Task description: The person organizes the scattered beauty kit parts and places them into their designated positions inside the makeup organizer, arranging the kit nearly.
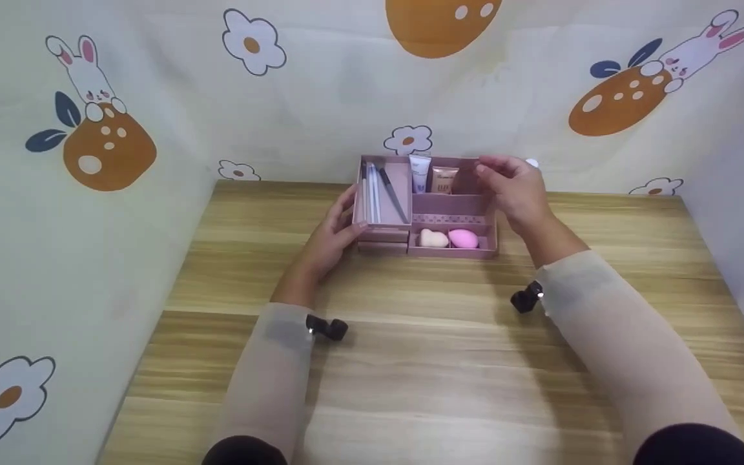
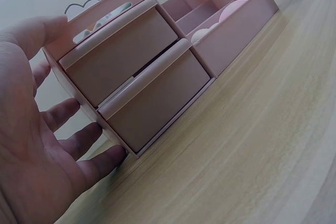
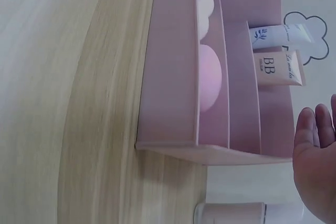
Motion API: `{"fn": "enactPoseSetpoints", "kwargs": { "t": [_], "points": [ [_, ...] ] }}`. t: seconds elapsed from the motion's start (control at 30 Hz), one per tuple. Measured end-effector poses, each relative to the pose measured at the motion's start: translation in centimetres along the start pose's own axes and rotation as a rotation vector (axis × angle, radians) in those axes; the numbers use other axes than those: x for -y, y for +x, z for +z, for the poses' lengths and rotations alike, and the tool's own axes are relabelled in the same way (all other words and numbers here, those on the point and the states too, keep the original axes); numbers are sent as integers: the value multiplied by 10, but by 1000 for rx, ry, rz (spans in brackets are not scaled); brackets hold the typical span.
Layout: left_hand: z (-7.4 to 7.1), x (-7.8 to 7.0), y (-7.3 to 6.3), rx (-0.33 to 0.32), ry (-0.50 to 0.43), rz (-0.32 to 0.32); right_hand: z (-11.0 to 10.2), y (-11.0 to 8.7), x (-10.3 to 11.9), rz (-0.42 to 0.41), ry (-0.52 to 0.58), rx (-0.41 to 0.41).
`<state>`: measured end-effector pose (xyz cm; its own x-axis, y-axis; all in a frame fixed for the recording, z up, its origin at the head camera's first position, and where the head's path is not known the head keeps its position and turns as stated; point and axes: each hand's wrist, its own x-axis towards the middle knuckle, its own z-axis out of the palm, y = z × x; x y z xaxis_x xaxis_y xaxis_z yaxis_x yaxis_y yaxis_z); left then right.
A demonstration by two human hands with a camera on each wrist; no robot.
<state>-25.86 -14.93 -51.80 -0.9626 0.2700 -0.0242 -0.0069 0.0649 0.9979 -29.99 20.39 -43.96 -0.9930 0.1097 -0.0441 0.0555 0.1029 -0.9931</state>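
Observation:
A pink desk organizer stands near the back wall. My left hand is at its left side, with the fingertips against the side wall and the thumb on the front top corner. My right hand hovers by the right end of the back compartment, its fingers loosely bent and nothing visible in them. A white tube and a BB cream tube stand in the back compartment. In the front one lie a beige makeup sponge and a pink makeup sponge. Slim brush-like sticks lie in the top tray.
Two drawers fill the organizer's left front, both pushed in. A beige bottle with a pale cap is beside the organizer's right end. Behind the wooden table hangs a patterned cloth wall.

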Motion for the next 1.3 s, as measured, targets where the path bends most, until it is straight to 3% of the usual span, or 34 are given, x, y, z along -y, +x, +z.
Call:
{"fn": "enactPoseSetpoints", "kwargs": {
  "t": [0.2,0.43,0.6,1.0,1.3],
  "points": [
    [0,-2,0,-1,-4,-14,-23,-8,9,18,48,-13],
    [-1,-3,-1,3,-5,-38,-51,-7,7,-68,211,-44],
    [-1,-3,0,-7,-4,-43,-67,-6,2,-77,297,-65],
    [-1,0,0,-1,-10,9,-88,6,-13,7,95,-131],
    [-1,0,0,-7,9,7,-79,16,-28,56,30,-106]
  ]
}}
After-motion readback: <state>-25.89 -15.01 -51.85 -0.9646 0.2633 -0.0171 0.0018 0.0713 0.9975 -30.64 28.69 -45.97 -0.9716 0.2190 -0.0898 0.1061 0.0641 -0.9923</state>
